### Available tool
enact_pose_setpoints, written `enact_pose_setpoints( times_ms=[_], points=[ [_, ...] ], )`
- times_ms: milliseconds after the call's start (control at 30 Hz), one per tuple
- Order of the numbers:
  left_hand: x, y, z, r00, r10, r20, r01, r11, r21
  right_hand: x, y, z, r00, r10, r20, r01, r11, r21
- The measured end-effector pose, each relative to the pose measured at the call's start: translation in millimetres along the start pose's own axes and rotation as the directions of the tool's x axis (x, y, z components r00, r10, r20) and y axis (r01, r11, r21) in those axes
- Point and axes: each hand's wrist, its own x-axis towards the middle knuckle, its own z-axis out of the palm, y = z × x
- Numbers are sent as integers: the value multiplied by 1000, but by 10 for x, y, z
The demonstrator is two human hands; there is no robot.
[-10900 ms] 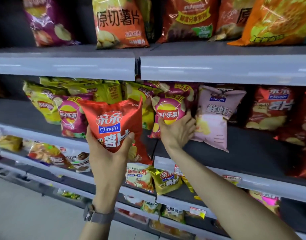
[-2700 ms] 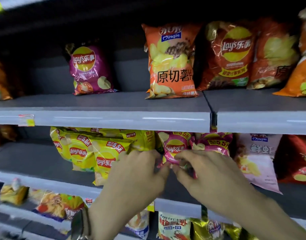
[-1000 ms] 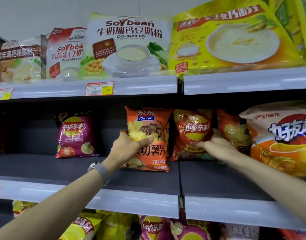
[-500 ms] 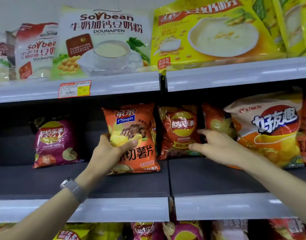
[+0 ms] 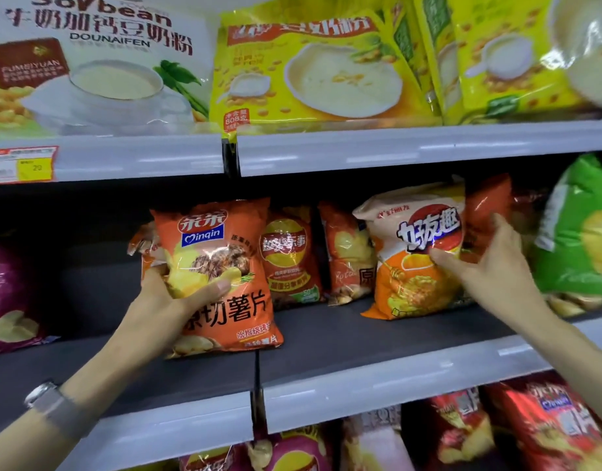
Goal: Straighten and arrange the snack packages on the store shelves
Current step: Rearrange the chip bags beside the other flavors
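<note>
Half a second ago the right hand (image 5: 493, 266) lay by the dark red Lay's bag (image 5: 289, 260); now it has shifted to the right and grasps the right edge of the cream-and-orange bag (image 5: 411, 232), thumb across the front, fingers behind. The left hand (image 5: 170, 300) still grasps the orange Qinqin bag (image 5: 218, 239) at its left side, thumb over the printed crisps. That bag stands upright at the front of the middle shelf (image 5: 326, 341), its lower corner over the seam between two shelf boards.

The orange bag reads "Qinqin" on a blue badge, with large Chinese characters below the thumb. The Lay's bag and an orange-red bag (image 5: 343, 253) stand between the two hands, further back. A red bag (image 5: 486, 205) shows just behind the right hand, with a green bag (image 5: 578, 232) to its right. A purple bag (image 5: 7, 294) stands well left of the left hand.

Above the hands, a white pack (image 5: 98, 62) reads "Soybean" and "DOUNAIFEN"; beside it lies a yellow pack (image 5: 320, 69) marked "808". A price tag (image 5: 20, 163) shows "20".

Bare dark shelf lies left of the left hand and in front of the bags between the hands.
</note>
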Motion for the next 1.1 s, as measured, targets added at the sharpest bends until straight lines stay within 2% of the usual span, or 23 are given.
enact_pose_setpoints(
  times_ms=[67,167,367,467,633,900,1100],
  points=[
    [-13,27,38,1000,1,3,-1,999,-42,134,154,-9,994,44,101,-45,999,8],
    [-27,53,68,1000,-3,17,4,997,-81,270,299,-35,991,15,133,-21,999,46],
    [-76,113,82,999,8,32,-5,994,-112,174,166,-19,955,-33,295,-44,968,249],
    [-124,135,61,1000,11,-4,-11,995,-100,199,112,38,936,-37,349,-76,949,305],
    [-170,106,-70,1000,-4,-18,2,996,-93,126,-65,181,884,-125,450,-76,912,402],
    [-306,25,-482,993,-64,-100,50,989,-138,-81,-495,434,859,-143,492,-157,841,518],
    [-439,44,-852,984,-62,-166,33,985,-168,-387,-1012,972,836,-112,538,-234,813,533]
  ],
)
